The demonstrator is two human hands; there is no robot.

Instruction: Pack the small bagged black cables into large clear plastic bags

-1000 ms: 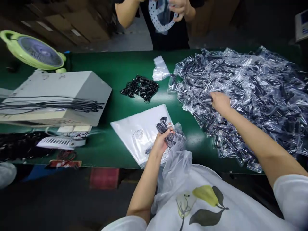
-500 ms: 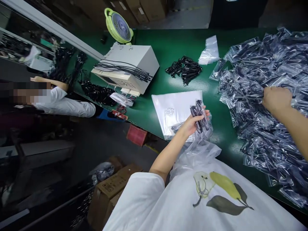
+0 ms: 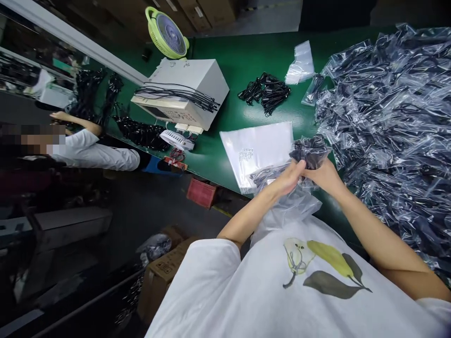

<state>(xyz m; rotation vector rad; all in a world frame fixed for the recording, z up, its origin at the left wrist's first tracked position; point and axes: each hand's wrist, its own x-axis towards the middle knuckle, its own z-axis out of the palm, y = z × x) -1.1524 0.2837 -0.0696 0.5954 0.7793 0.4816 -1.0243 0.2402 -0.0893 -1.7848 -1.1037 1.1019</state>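
Note:
Close in front of my body, my left hand (image 3: 291,176) and my right hand (image 3: 324,176) meet at a bundle of bagged black cables (image 3: 310,150). The fingers of both hands are closed on the clear bags, which partly hide them. How many bags are in each hand I cannot make out. Just below the hands hangs a large clear plastic bag (image 3: 291,211), against my shirt. Under and left of my left hand lies a stack of white plastic sheets or bags (image 3: 259,145) with a printed label.
A big heap of bagged cables (image 3: 394,117) covers the table's right side. Loose black cables (image 3: 266,93) and small clear bags (image 3: 300,62) lie at the back. A boxy instrument (image 3: 190,89) and a green fan (image 3: 168,35) stand left; a co-worker (image 3: 88,148) sits beyond.
My right hand has come left from the heap to my left hand, with bagged cables now between both. The view has shifted slightly.

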